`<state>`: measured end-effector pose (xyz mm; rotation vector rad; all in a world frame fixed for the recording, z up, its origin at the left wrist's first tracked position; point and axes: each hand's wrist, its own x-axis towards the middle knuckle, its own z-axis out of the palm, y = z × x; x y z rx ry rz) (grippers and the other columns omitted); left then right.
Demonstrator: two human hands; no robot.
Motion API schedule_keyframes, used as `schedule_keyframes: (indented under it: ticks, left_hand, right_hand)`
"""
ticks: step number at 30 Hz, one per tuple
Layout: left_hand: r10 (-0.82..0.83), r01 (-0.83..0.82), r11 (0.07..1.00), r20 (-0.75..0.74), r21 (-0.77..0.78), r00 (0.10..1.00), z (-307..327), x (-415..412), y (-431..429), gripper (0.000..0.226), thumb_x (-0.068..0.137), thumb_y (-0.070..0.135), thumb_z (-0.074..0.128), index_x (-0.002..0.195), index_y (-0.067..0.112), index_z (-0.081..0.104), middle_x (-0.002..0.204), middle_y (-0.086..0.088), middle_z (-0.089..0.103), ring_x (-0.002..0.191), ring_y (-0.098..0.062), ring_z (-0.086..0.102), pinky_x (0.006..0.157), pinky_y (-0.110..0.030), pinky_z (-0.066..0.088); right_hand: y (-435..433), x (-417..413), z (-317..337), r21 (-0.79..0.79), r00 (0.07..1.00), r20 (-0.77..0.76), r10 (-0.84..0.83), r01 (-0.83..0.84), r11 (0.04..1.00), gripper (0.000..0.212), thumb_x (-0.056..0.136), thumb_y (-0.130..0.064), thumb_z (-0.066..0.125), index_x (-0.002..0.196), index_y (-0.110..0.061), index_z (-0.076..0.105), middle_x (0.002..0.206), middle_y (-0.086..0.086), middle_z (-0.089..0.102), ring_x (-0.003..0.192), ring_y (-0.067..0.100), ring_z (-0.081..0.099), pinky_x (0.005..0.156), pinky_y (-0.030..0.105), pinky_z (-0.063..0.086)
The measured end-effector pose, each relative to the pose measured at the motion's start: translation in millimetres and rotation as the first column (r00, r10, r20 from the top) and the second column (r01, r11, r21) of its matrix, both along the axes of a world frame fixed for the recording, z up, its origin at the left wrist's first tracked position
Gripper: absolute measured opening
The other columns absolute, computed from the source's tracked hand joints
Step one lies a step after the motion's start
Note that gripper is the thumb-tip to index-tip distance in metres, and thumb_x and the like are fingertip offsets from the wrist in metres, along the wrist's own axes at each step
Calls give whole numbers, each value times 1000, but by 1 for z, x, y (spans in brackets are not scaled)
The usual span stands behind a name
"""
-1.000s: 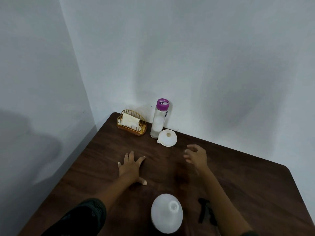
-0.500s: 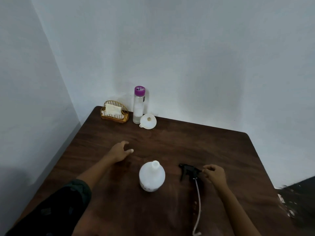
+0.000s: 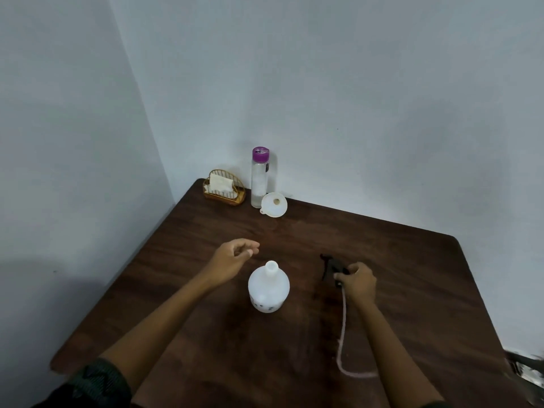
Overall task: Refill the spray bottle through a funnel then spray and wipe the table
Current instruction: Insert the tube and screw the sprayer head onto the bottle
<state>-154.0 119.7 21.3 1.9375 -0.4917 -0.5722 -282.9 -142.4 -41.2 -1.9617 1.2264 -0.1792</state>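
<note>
Nearest, a dark sleeve (image 3: 88,384) at the table's near-left corner, left forearm running up from it. A pale dip tube (image 3: 342,334) curls on the dark wood table (image 3: 441,304) toward the near-right area, its loop lying by the right forearm, its upper end running up under the right hand (image 3: 357,282). Right hand fingers curled down onto the black spray head (image 3: 329,267), which lies on the tabletop right of centre with its nozzle end poking out toward the far-left; looks like a grasp on the rear of the head, though contact under the fingers is hidden. White spray bottle (image 3: 268,290) stands upright mid-table, neck uncapped, some dark print low on its body, apart from both hands. Left hand (image 3: 234,256) hovers just left of and beyond the bottle neck, fingers loosely bent, thumb and forefinger near each other, holding nothing. Toward the far-left corner: white funnel (image 3: 274,204) resting wide mouth tilted up toward the camera, touching or just beside the clear water bottle (image 3: 259,181) with a purple cap, which stands upright against the back edge. Left of that, a gold wire napkin holder (image 3: 224,191) with white tissues (image 3: 220,184) in it, right in the corner. Plain pale walls (image 3: 353,83) behind.
</note>
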Motion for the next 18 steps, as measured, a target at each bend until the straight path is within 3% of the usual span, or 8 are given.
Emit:
schedule_keyframes:
  ticks: [1, 3, 6, 8, 11, 14, 18]
  left_hand:
    - [15, -15, 1000, -3, -16, 1000, 0, -4, 3, 26, 94, 6, 52, 118, 10, 60, 107, 0, 65, 102, -8, 61, 77, -11, 48]
    - [46, -46, 998, -6, -45, 999, 3, -10, 7, 27, 91, 2, 56, 117, 8, 61, 104, 1, 65, 99, -8, 63, 73, -10, 50]
    - [57, -58, 996, -6, -72, 998, 8, -17, 4, 25, 89, 6, 60, 114, 9, 63, 101, 2, 67, 87, -4, 63, 61, -10, 49]
    - [50, -50, 996, 2, -69, 999, 14, -19, -2, 20, 90, 13, 62, 110, 11, 65, 97, -1, 69, 76, -6, 63, 56, -10, 46]
    - [19, -19, 998, -2, -53, 1000, 22, -21, -15, 21, 93, 23, 58, 104, 8, 66, 86, -2, 68, 60, -3, 60, 46, -8, 41]
    - [2, -3, 998, -4, -71, 1000, 24, -20, -23, 18, 91, 21, 61, 97, 5, 67, 72, 0, 64, 49, 2, 57, 45, -10, 41]
    - [8, -3, 996, 58, -88, 998, 23, -6, -21, 16, 90, 18, 63, 74, 16, 64, 65, 2, 64, 53, -5, 56, 55, -19, 48]
  right_hand:
    - [-3, 5, 11, 67, 987, 147, -64, 55, 996, 39, 76, -11, 76, 108, -1, 57, 108, 20, 64, 86, 30, 64, 65, 36, 55]
    - [-4, 16, 41, 279, 876, 444, -188, 65, 958, 38, 78, -2, 72, 111, 4, 54, 108, 25, 62, 80, 32, 65, 56, 32, 59]
    - [2, 28, 92, 498, 683, 652, -329, -59, 865, 32, 82, 7, 63, 111, 5, 50, 98, 22, 63, 76, 31, 68, 60, 34, 60]
    - [7, 37, 118, 570, 567, 718, -403, -147, 809, 25, 84, 10, 59, 106, 2, 51, 88, 19, 64, 73, 30, 69, 64, 38, 60]
    - [14, 47, 141, 622, 445, 751, -488, -229, 748, 12, 85, 10, 57, 92, 0, 56, 84, 15, 63, 86, 37, 65, 73, 42, 59]
    - [20, 53, 153, 640, 391, 753, -529, -252, 726, 12, 87, 10, 54, 89, 0, 59, 89, 15, 61, 95, 40, 63, 78, 45, 57]
    - [27, 56, 153, 650, 328, 754, -568, -256, 715, 14, 88, 10, 52, 95, 1, 60, 93, 16, 61, 95, 41, 62, 77, 44, 58]
